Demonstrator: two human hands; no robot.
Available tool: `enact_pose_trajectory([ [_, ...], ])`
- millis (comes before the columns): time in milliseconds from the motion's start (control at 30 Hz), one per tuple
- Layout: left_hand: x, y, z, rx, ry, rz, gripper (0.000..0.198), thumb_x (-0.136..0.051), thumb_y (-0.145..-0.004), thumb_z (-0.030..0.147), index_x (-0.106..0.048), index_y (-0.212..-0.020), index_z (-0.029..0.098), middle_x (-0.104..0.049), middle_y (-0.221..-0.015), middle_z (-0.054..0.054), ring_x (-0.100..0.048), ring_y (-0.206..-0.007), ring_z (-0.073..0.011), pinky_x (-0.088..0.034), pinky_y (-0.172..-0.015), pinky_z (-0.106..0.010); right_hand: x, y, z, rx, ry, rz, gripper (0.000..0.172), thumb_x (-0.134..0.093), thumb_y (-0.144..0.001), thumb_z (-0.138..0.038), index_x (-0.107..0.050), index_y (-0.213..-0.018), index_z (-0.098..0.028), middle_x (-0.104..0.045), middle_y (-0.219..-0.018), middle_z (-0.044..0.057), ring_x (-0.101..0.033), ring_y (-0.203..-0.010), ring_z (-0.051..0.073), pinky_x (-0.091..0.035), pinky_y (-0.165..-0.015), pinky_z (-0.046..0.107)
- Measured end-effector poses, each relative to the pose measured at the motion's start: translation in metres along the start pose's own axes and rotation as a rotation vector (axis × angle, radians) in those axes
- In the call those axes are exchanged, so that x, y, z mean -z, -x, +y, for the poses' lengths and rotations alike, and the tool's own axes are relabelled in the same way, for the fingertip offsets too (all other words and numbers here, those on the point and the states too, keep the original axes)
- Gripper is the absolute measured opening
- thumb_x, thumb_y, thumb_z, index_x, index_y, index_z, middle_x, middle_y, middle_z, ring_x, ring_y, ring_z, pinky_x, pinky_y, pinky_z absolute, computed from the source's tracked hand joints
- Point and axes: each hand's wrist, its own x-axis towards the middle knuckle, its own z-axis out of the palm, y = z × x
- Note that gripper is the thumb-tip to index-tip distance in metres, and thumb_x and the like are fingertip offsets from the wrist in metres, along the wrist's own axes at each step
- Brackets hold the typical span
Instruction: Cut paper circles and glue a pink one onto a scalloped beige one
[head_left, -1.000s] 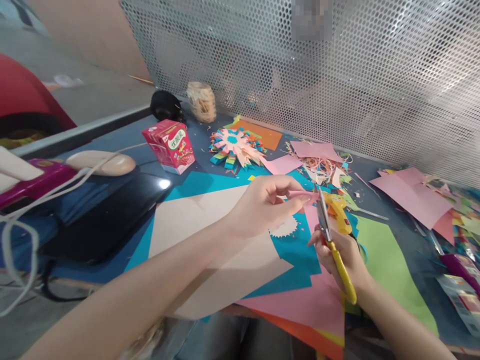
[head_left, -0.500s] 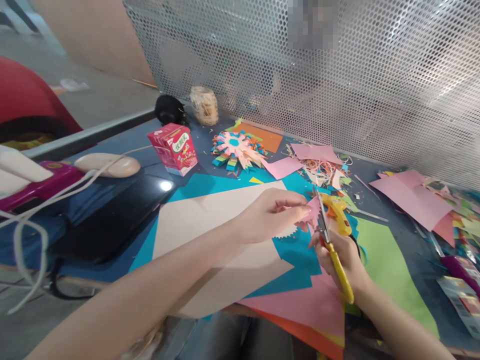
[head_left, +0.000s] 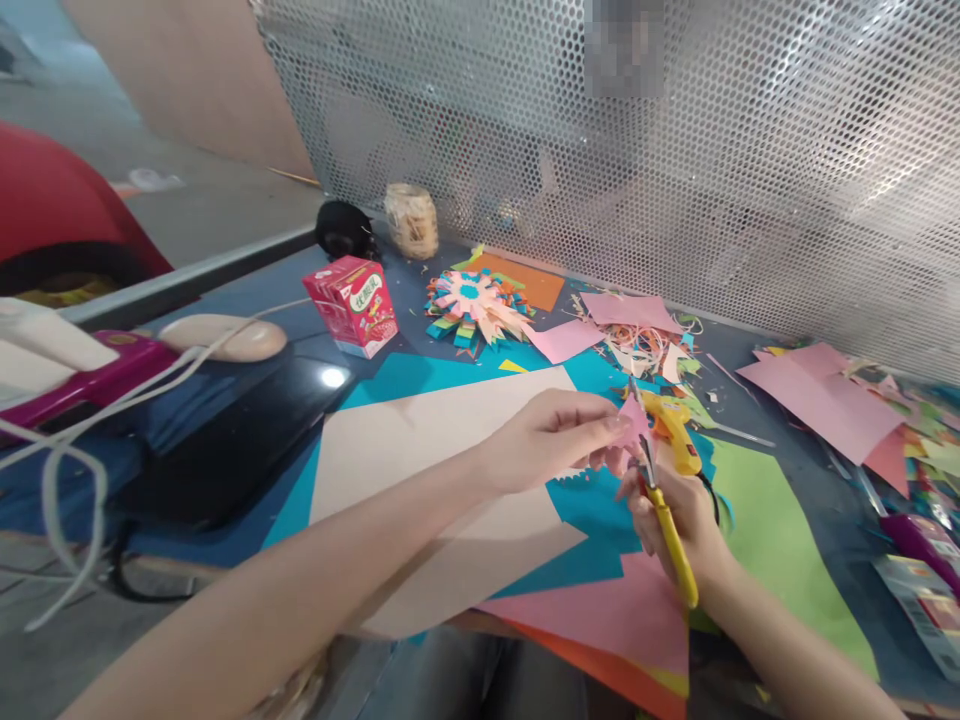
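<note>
Between its thumb and fingers, my left hand (head_left: pixel 551 440) pinches a small piece of pink paper (head_left: pixel 632 422) with a jagged edge. My right hand (head_left: pixel 679 515) is wrapped round yellow-handled scissors (head_left: pixel 670 540), whose blades point away from me and meet the pink piece. Whether the blades are fully closed is hard to see. Under my left hand lies a large pale sheet (head_left: pixel 420 440) on top of blue paper (head_left: pixel 600 520). A yellow glue gun (head_left: pixel 679 435) rests just beyond my right hand.
A layered paper flower (head_left: pixel 472 300) stands behind the sheets, beside a pink drink carton (head_left: pixel 352 305). Paper scraps (head_left: pixel 645 345) lie near the perforated metal screen (head_left: pixel 525 120). At left are a black tablet-like device (head_left: pixel 240 440), a mouse (head_left: pixel 225 337) and white cables (head_left: pixel 97 430). Green paper (head_left: pixel 772 530) lies at right.
The scissors have shifted slightly, their handles now a little further left and more upright. The pink piece has turned a little in my left hand. The whole view has moved slightly.
</note>
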Motion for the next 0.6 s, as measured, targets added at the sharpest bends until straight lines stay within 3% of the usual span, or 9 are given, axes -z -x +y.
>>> enact_pose_trajectory([
  [167,0.005,-0.001,0.005,-0.049,-0.205,0.213,0.032,-0.058,-0.086,0.04,-0.07,-0.074,0.014,-0.067,-0.067,-0.005,-0.048,-0.05,-0.0078,-0.037,-0.045,-0.02,0.002,0.002,-0.004,-0.113,-0.069,-0.024,0.036,-0.042,-0.093,-0.051,-0.055,-0.077,-0.02,-0.044,-0.045,-0.006,-0.045,-0.033,0.01,-0.04,-0.039,0.023],
  [333,0.011,-0.001,0.003,-0.181,-0.314,0.331,0.027,-0.06,-0.086,0.036,-0.076,-0.098,0.018,-0.074,-0.088,-0.008,-0.058,-0.062,-0.01,-0.041,-0.046,-0.017,-0.001,0.001,0.005,-0.088,-0.093,-0.026,0.038,-0.044,-0.091,-0.054,-0.055,-0.075,-0.021,-0.044,-0.04,-0.006,-0.044,-0.029,0.011,-0.038,-0.034,0.022],
  [433,0.013,-0.001,0.003,-0.266,-0.317,0.375,0.026,-0.06,-0.086,0.033,-0.076,-0.102,0.02,-0.073,-0.101,-0.009,-0.06,-0.064,-0.0094,-0.044,-0.045,-0.017,-0.004,0.002,0.012,-0.086,-0.097,-0.015,0.039,-0.045,-0.09,-0.054,-0.057,-0.075,-0.02,-0.044,-0.039,-0.006,-0.045,-0.028,0.011,-0.037,-0.033,0.021],
  [600,0.012,-0.001,0.009,-0.275,-0.24,0.438,0.025,-0.066,-0.082,0.03,-0.072,-0.102,0.017,-0.073,-0.085,-0.006,-0.062,-0.062,-0.0107,-0.045,-0.044,-0.018,-0.002,0.001,0.007,-0.114,-0.107,-0.017,0.041,-0.044,-0.09,-0.056,-0.058,-0.078,-0.019,-0.049,-0.048,-0.004,-0.041,-0.032,0.009,-0.038,-0.036,0.023],
])
